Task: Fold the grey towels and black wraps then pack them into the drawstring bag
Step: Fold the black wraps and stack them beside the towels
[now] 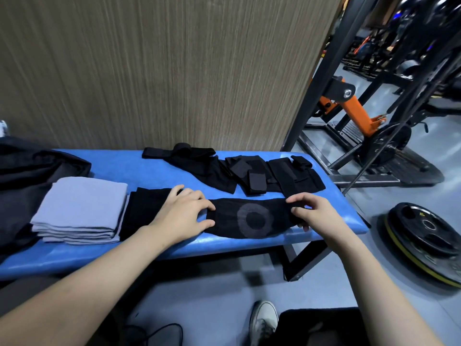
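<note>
A black wrap with a grey ring pattern [252,218] lies flat along the front of the blue bench [139,171]. My left hand [184,211] rests on its left end, fingers spread. My right hand [306,211] pinches its right end. Left of it sits a folded black wrap [142,211], and beside that a stack of folded grey towels [82,211]. Several unfolded black wraps with straps [237,171] lie at the back of the bench. A dark bag [30,171] lies at the bench's left end.
A wood-grain wall panel [174,71] stands right behind the bench. To the right are a black and orange gym machine [354,113] and a weight plate [424,236] on the floor. My shoe [264,320] is below the bench.
</note>
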`<state>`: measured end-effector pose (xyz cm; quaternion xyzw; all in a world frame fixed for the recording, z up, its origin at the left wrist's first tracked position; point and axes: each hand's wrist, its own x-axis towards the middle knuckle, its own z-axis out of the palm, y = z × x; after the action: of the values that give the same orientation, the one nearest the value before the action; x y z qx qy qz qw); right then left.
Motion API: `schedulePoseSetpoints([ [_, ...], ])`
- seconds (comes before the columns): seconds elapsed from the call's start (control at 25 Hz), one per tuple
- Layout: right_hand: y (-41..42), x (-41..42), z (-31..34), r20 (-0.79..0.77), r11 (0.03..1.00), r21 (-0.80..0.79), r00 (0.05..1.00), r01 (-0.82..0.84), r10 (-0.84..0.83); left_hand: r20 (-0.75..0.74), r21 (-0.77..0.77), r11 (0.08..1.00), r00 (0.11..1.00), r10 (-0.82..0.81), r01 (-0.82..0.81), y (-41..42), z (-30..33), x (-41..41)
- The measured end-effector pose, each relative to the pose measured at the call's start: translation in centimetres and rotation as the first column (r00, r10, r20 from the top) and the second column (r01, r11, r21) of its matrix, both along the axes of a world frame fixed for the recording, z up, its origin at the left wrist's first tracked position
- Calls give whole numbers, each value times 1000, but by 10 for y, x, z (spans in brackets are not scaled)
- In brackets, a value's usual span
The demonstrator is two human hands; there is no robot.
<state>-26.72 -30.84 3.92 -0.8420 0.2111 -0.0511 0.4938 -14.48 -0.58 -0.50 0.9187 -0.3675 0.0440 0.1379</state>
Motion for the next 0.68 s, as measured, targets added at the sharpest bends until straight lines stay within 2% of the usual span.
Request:
schedulePoseSetpoints([
  [0.12,30,6,11,196,986,-129,972,-108,132,-30,-13,1000,999,-20,20,2,-2,2],
  [0.24,61,14,12,265,954,-207,926,-219,270,-34,-21,999,999,-30,29,2,-3,3],
  [0.44,92,40,-5,206,914,-297,916,-276,343,-50,-33,999,998,-32,31,0,-3,3],
  [0.68,112,55,-21,34,862,-322,905,-391,423,-79,-58,998,996,-32,28,2,0,4],
])
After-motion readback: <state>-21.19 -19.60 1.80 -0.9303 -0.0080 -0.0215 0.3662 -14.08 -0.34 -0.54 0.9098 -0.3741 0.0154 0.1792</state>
